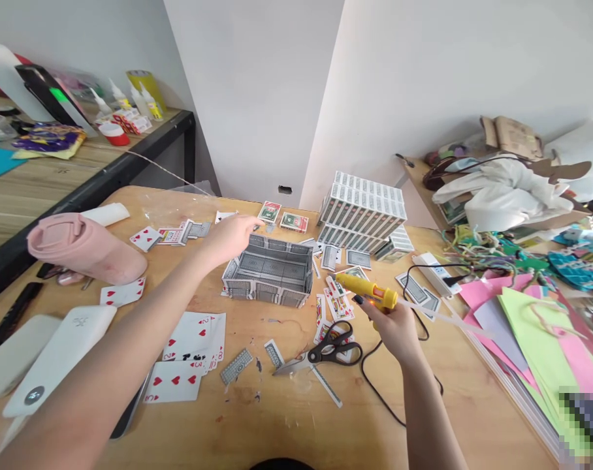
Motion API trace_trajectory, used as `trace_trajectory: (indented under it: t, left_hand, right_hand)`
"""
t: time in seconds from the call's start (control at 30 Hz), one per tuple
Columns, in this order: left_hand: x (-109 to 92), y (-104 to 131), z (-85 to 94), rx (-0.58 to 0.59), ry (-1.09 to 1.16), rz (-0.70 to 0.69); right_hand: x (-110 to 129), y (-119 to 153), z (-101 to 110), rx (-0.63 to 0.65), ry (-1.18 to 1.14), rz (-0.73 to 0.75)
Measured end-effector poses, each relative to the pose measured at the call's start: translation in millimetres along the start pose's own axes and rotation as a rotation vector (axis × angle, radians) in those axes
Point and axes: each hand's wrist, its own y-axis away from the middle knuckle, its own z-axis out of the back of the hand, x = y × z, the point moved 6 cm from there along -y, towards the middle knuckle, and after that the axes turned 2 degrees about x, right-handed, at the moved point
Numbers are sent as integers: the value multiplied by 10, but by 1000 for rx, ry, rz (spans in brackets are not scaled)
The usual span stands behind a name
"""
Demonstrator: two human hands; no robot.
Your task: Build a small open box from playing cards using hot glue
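My right hand (392, 323) is wrapped round a yellow glue gun (368, 288), its nozzle aimed left at the card box. The open box (272, 271), built from grey-backed playing cards, stands in the middle of the table. Over its back left corner is my left hand (235, 235), fingers pinched together; what they hold, if anything, is too small to tell. Black-handled scissors (326, 352) lie in front of the box beside cut card strips. Loose face-up cards (193, 339) lie to the left. Two card packs (294, 222) sit behind the box.
A tall stack of card boxes (362, 209) stands at the back right. The glue gun's black cable (375, 385) curls across the right side, near a white power strip (436, 274) and coloured paper (531, 339). A pink roll (85, 248) and power bank (61, 359) lie left.
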Motion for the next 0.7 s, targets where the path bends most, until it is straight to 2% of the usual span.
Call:
trace_trajectory:
  t: [0.07,0.13,0.2,0.33,0.43,0.6,0.7]
  left_hand:
    - [-105,-94,-137,150,-30,-123]
    - [-141,-175,-235,261,-100,-132]
    - [-128,-242,-252,276,-175,-74]
    - [-93,-241,-191,212,-241,-3]
    - [-87,-74,-195,223,-243,23]
    - [-226,401,-233,305,-182,68]
    - [-331,632,-217,450,60,117]
  right_hand:
    - [2,16,-10,16,-1,-2]
    - [-17,30,-6,14,-10,-17]
    - [-54,39,12,-6,-17,-39]
    - [-133,44,22,-9,-32,-81]
    - [-151,35,8,9,-36,-94]
    - [-124,-5,2,2,-45,-75]
    - [-133,-30,2,-8,-48,-76]
